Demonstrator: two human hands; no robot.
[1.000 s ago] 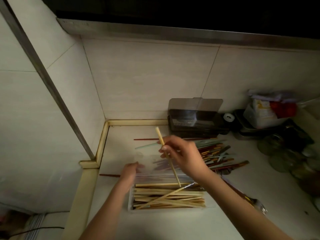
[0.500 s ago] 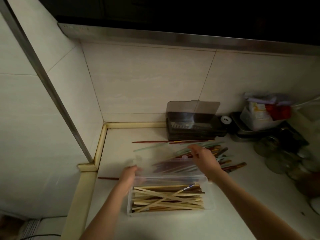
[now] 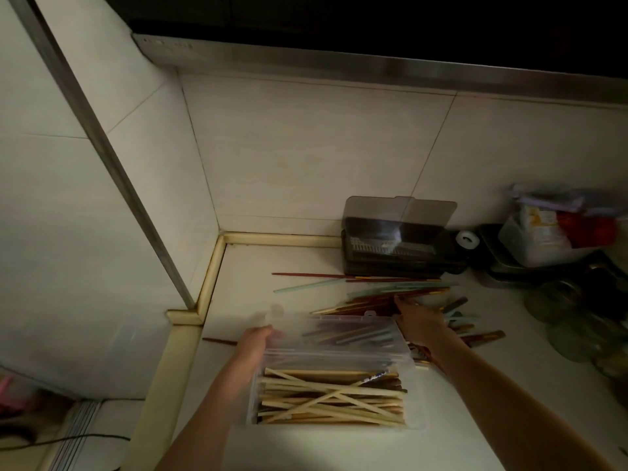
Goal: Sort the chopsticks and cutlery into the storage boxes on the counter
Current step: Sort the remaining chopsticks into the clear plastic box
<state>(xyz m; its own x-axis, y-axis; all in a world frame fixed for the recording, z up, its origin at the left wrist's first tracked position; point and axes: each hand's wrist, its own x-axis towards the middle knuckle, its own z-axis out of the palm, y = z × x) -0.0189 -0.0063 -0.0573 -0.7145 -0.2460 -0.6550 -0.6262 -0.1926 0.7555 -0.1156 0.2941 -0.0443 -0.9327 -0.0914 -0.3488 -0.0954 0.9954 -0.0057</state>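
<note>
White counter (image 3: 306, 447) is running into a tiled corner, bare strip in front of the clear box (image 3: 334, 396), which is sitting full of pale wooden chopsticks (image 3: 333, 399). Left hand (image 3: 253, 348) is gripping its raised lid (image 3: 334, 338). Beyond the box, right hand (image 3: 419, 322) is reaching into the loose chopstick pile (image 3: 384, 299), fingers too dim to tell. Dark box (image 3: 397, 248) is sitting open farther back.

You have a clear storage box (image 3: 334, 396) near you with its lid (image 3: 336, 329) raised, pale wooden chopsticks (image 3: 331, 396) crisscrossed inside, and mixed red, green and brown chopsticks (image 3: 380, 294) scattered behind it before an open dark box (image 3: 397, 253).
</note>
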